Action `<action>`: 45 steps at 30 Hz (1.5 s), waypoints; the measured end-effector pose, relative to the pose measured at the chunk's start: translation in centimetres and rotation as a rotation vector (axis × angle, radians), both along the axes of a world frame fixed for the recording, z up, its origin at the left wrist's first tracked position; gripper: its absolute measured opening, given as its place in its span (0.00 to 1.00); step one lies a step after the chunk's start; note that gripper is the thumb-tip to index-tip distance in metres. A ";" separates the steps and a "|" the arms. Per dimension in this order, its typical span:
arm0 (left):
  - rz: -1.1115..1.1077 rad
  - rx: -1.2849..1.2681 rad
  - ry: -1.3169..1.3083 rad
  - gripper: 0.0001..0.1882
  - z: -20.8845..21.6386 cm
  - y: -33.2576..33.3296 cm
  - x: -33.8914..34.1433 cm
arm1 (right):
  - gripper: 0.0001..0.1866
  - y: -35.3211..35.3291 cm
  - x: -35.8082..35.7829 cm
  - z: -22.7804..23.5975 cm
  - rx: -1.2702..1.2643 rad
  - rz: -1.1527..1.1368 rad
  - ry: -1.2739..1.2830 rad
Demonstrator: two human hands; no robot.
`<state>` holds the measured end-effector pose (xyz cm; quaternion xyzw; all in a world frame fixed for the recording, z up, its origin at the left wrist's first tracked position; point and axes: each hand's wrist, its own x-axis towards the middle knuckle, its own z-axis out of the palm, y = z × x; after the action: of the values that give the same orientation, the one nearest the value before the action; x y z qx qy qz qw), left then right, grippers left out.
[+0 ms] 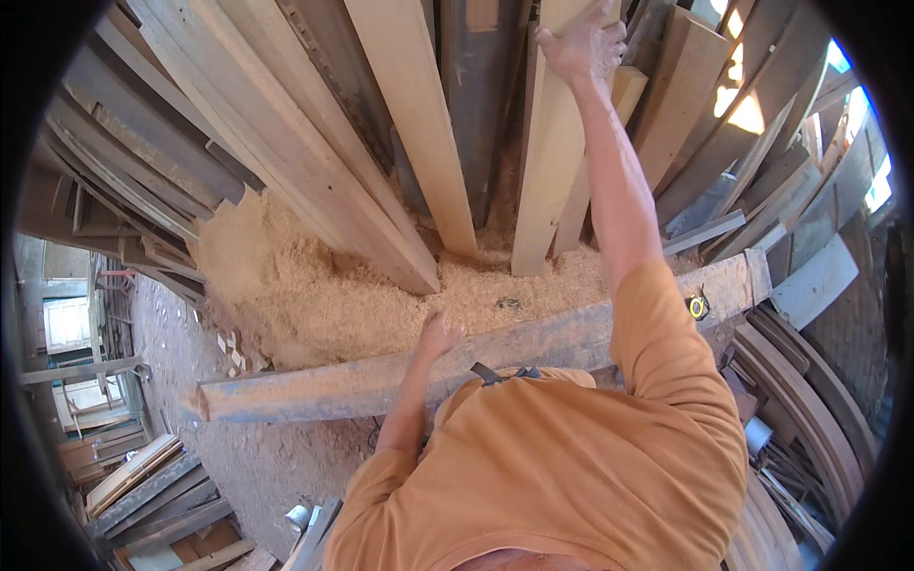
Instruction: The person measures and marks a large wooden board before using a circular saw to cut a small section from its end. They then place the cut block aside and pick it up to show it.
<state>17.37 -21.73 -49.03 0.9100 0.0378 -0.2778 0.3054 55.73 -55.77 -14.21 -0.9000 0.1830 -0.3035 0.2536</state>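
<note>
My right arm is stretched forward and up, and my right hand [583,48] grips a pale, squared wooden plank [550,171] that leans away from me. My thumb lies on its left side and the fingers reach over its right side. Low in front of my body, my left hand [441,333] has its fingers curled in with nothing visible in them. It hangs above the near edge of a sawdust heap [286,285], beside a long weathered beam [314,392]. Close by, the lower end of another thick plank [381,243] stands in the sawdust.
More pale planks [424,124] and dark boards [476,86] lean upright ahead. A yellow tape measure [698,306] rests on the beam's right part. Curved timbers [809,381] are stacked at the right. Scrap boards [157,495] lie on the dirt floor at the lower left.
</note>
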 end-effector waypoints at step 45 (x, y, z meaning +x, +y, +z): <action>0.524 -1.076 -0.943 0.51 9.9 -2.2 18.7 | 0.39 -11.2 0.0 -13.3 -0.010 0.441 0.225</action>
<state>36.02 -23.88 -39.13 0.6195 -0.0227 0.2418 0.7465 55.69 -67.01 -27.52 -0.9477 0.0077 -0.1396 0.2870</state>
